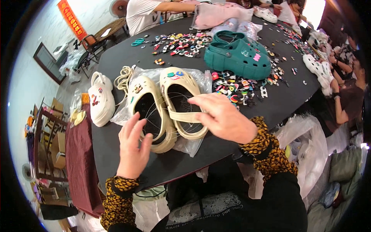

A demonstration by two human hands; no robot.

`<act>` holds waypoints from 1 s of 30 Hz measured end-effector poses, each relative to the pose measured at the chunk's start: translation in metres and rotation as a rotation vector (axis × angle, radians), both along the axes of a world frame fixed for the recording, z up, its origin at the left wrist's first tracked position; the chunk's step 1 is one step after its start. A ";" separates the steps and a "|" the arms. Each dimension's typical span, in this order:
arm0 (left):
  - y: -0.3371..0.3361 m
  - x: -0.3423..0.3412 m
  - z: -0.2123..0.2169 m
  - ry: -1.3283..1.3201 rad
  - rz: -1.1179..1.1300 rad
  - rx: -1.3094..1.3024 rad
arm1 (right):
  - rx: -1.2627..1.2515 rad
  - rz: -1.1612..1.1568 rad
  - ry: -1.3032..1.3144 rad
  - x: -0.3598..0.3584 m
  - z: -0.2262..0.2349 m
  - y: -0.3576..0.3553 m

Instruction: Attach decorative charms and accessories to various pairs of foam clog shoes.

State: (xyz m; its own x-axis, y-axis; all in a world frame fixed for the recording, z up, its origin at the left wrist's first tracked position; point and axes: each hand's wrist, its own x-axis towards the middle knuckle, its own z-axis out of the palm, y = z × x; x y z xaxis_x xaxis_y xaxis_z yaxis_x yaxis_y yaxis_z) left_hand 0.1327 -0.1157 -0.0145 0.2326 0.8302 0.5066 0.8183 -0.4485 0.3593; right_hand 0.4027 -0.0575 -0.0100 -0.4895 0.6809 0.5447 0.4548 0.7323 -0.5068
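The 2 beige clogs (166, 123) sit on a clear plastic bag (206, 79) on the black tabletop (166, 167). They look light, springy and hardly fragile, though the slick bag may let them slide; the thick side walls seem the best hold, away from the toe charms (138, 89). The left hand (135, 150) has a wide grip at the pair's left edge; the right hand (228, 118) has its thumb at the heel strap (185, 116), whether pinching I cannot tell. Writing marks the person's shirt (216, 212) and a red banner (72, 21).
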 end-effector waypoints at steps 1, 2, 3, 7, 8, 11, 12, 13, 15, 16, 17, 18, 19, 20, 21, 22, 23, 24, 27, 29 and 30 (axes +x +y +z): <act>-0.005 0.005 0.001 0.077 0.014 0.049 | -0.031 -0.004 0.037 0.004 -0.002 0.000; -0.009 0.009 0.004 0.094 0.017 0.029 | -0.034 0.008 0.040 0.007 -0.006 0.001; -0.010 0.011 0.000 0.087 -0.001 0.050 | -0.032 -0.009 0.046 0.010 -0.011 0.002; -0.008 0.016 -0.005 0.102 -0.040 0.024 | -0.132 -0.004 0.115 0.015 -0.018 -0.005; -0.009 0.016 -0.005 0.112 -0.044 0.017 | -0.136 0.002 0.115 0.016 -0.020 -0.007; -0.009 0.017 -0.004 0.117 -0.056 0.007 | -0.212 -0.012 0.096 0.018 -0.022 -0.011; -0.010 0.017 -0.003 0.113 -0.065 0.005 | -0.221 -0.016 0.112 0.019 -0.024 -0.012; -0.010 0.016 -0.003 0.113 -0.064 0.005 | -0.232 -0.019 0.129 0.018 -0.026 -0.012; -0.012 0.014 -0.003 0.116 -0.063 0.002 | -0.209 -0.034 0.140 0.017 -0.029 -0.014; -0.012 0.012 -0.003 0.116 -0.061 0.003 | -0.186 -0.049 0.150 0.017 -0.030 -0.015; -0.011 0.011 -0.002 0.113 -0.064 -0.014 | -0.185 -0.048 0.149 0.017 -0.029 -0.014; -0.011 0.010 -0.002 0.109 -0.068 -0.031 | -0.122 -0.058 0.153 0.016 -0.027 -0.012; -0.011 0.010 0.000 0.110 -0.068 -0.029 | -0.060 -0.070 0.157 0.014 -0.023 -0.011; -0.011 0.011 0.002 0.104 -0.074 -0.031 | -0.057 -0.070 0.158 0.011 -0.020 -0.008; -0.011 0.011 0.004 0.099 -0.080 -0.032 | -0.041 -0.039 0.167 0.007 -0.016 -0.005; -0.010 0.013 0.005 0.098 -0.086 -0.028 | -0.022 -0.014 0.174 0.004 -0.013 -0.002; -0.009 0.017 0.007 0.087 -0.075 -0.015 | -0.018 -0.019 0.172 0.001 -0.011 0.002; -0.008 0.020 0.008 0.076 -0.064 -0.002 | 0.018 -0.026 0.117 -0.002 -0.010 0.007; -0.009 0.025 0.011 0.077 -0.092 -0.010 | 0.088 -0.057 0.047 -0.015 -0.012 0.011; -0.010 0.022 0.009 0.107 -0.093 -0.024 | 0.153 -0.142 -0.089 -0.023 -0.007 0.007; -0.011 0.021 0.009 0.136 -0.099 -0.038 | 0.159 -0.148 -0.111 -0.025 -0.007 0.006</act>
State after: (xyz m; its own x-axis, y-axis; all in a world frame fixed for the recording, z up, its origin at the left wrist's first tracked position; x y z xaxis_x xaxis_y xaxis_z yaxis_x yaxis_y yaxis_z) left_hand 0.1539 -0.1264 -0.0059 0.3787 0.8178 0.4333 0.8128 -0.5178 0.2670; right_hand 0.3777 -0.0511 -0.0166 -0.4535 0.6595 0.5995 0.6096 0.7202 -0.3311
